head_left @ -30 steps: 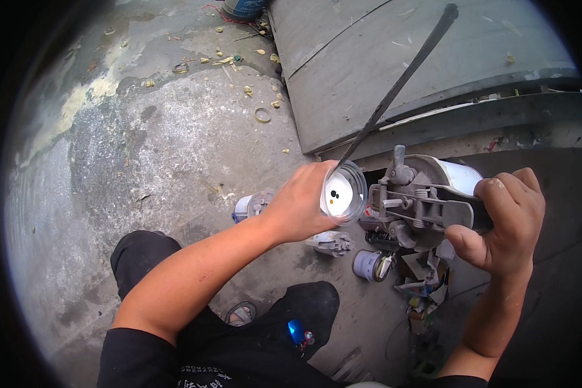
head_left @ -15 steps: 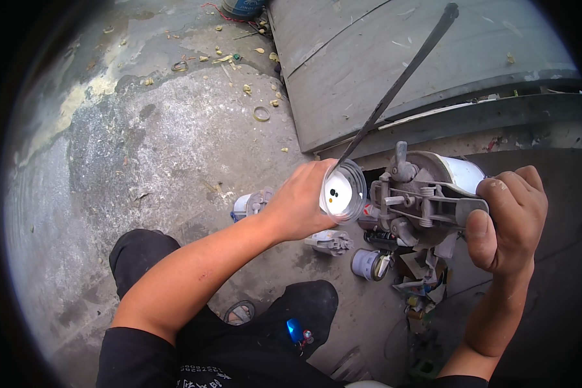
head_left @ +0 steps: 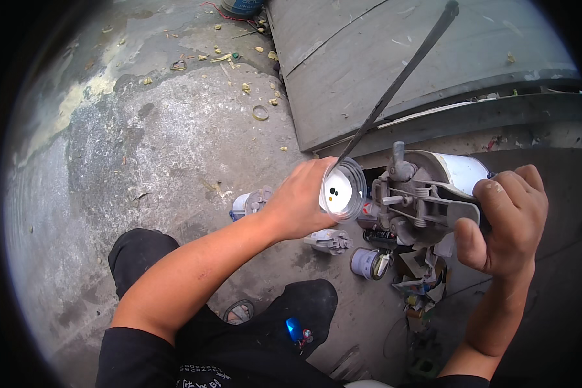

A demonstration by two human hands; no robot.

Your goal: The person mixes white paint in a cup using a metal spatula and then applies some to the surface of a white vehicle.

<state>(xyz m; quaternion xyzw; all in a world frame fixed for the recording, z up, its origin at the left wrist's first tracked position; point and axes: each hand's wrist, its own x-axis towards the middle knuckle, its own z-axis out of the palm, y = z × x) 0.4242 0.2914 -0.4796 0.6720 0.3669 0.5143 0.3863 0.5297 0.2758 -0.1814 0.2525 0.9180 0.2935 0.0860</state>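
Note:
My left hand (head_left: 297,207) is closed round a clear plastic cup (head_left: 355,205) of white liquid (head_left: 337,184), with small black and orange spots on its surface. A long dark stirring stick (head_left: 394,87) leans out of the cup toward the upper right. Just right of the cup, a paint can (head_left: 456,166) lies tipped sideways in my right hand (head_left: 504,226). Its grey, paint-crusted dispenser lid (head_left: 414,200) faces the cup. The fingers of my right hand are curled at the lid's lever handle (head_left: 459,212), with the thumb by the handle's lower side.
On the concrete floor (head_left: 155,123) stand cans (head_left: 365,262) with dispenser lids (head_left: 330,241), beside cardboard and clutter (head_left: 420,284). A grey metal panel (head_left: 407,58) is beyond. A blue bucket (head_left: 242,10) sits at the far top. My knees are below my arms.
My right thumb has shifted on the lever, up and then slightly down again. The cup and my left hand have stayed almost still.

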